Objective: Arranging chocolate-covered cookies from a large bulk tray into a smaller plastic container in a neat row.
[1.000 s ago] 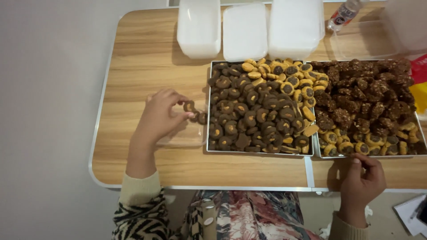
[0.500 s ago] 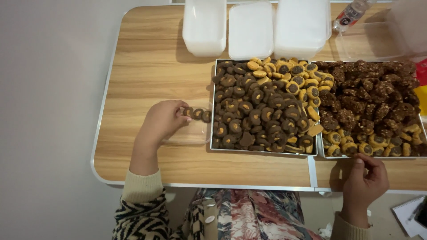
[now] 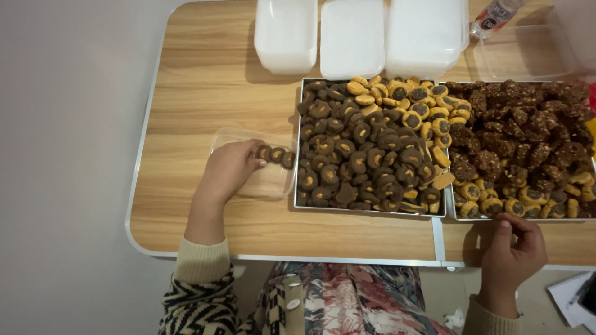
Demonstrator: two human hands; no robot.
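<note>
From the head camera, the left hand (image 3: 231, 167) rests inside a shallow clear plastic container (image 3: 239, 138) on the pale wooden table (image 3: 205, 80). Its fingers are curled loosely, the fingertips touching the first of three small round dark chocolate cookies (image 3: 276, 155) that stand in a row along the container's far-right edge; whether the fingers pinch that cookie or only press against it cannot be told. Just right of this hand lies a rectangular metal tray (image 3: 297, 139) heaped with dark round cookies with light centres, with golden ones toward its far right corner. Beyond the tray, well ahead of the hand, stand three white translucent plastic boxes (image 3: 351, 37).

The right hand (image 3: 512, 251) sits at the near edge of the table, fingers bent inward and nearly closed, with nothing seen in them. Just ahead of it is a second metal tray (image 3: 452, 211) holding rough dark brown nut-studded cookies and a near row of golden ones.
</note>
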